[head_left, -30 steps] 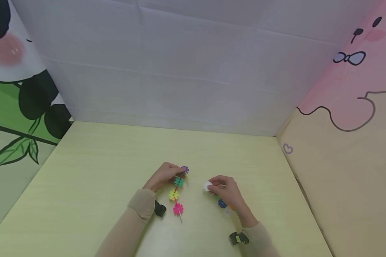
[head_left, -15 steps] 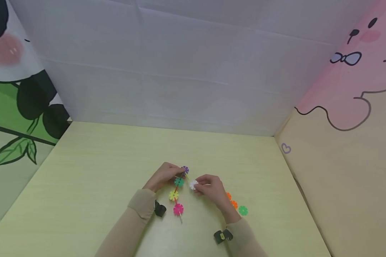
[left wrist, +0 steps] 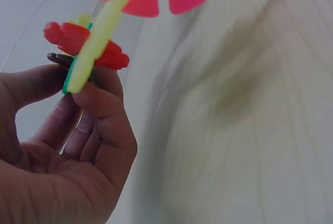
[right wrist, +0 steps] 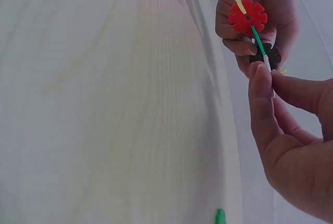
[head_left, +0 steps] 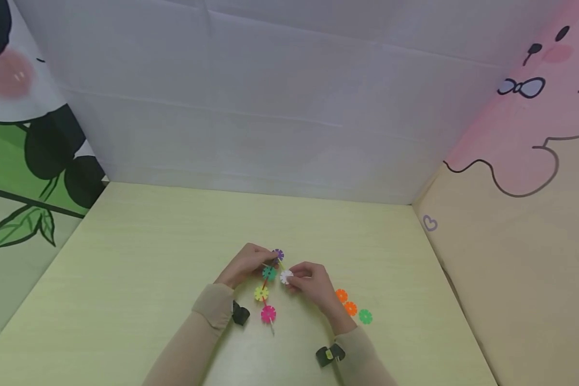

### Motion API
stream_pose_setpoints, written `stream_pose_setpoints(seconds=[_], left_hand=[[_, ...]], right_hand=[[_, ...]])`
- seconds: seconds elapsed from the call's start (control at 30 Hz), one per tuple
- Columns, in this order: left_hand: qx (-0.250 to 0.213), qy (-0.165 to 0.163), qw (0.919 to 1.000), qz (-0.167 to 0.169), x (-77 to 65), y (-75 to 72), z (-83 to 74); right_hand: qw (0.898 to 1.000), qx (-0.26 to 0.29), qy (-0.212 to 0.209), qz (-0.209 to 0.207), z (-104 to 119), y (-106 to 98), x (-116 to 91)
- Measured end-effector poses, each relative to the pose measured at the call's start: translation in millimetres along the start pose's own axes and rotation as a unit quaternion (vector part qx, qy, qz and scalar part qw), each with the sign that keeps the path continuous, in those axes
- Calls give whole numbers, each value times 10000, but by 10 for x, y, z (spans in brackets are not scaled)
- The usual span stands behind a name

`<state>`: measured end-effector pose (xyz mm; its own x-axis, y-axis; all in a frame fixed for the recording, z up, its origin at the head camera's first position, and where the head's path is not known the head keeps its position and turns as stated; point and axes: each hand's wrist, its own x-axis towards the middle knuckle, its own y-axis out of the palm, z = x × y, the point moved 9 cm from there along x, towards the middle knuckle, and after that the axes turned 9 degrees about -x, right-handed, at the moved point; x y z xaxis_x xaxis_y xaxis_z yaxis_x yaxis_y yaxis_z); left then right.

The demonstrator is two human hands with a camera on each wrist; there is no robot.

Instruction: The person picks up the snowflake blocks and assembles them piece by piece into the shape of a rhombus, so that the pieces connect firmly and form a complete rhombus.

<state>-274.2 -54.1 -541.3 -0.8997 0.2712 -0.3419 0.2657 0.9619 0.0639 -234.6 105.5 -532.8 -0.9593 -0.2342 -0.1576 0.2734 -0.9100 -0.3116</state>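
My left hand (head_left: 247, 264) pinches the purple snowflake disc (head_left: 279, 254) at the top of a chain of notched plastic discs. Down the chain come a teal disc (head_left: 268, 273), a yellow disc (head_left: 261, 294) and a pink disc (head_left: 268, 314), with others edge-on between them. Thumb and fingers of my right hand (head_left: 313, 283) pinch a white snowflake disc (head_left: 286, 276), right at a yellow edge-on disc below the purple one. In the right wrist view, the white disc shows edge-on near a green edge-on disc (right wrist: 258, 40) and a red disc (right wrist: 248, 17).
Two orange discs (head_left: 350, 308) and a green disc (head_left: 365, 316) lie on the pale table (head_left: 173, 230) beside my right forearm. A white sheet (head_left: 270, 107) rises behind the table. Printed panels (head_left: 516, 241) stand at both sides.
My right hand has moved left with the white disc, up to the chain. Its forearm now covers the blue and clear discs, and orange and green ones have come into view. My left hand stays put.
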Motion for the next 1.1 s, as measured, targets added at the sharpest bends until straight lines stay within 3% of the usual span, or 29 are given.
stream_pose_setpoints(seconds=[0.2, 0.53, 0.83, 1.1], left_hand=[[99, 46, 9999, -11, 2, 8, -14], [104, 102, 9999, 22, 13, 11, -16], [120, 99, 9999, 13, 56, 18, -2], [48, 127, 9998, 115, 97, 3, 33]], right_hand=[[9998, 164, 115, -61, 8, -11, -2], [9997, -80, 199, -82, 291, -27, -127], [9994, 85, 263, -188, -29, -13, 30], [9991, -26, 321, -280, -103, -7, 90]])
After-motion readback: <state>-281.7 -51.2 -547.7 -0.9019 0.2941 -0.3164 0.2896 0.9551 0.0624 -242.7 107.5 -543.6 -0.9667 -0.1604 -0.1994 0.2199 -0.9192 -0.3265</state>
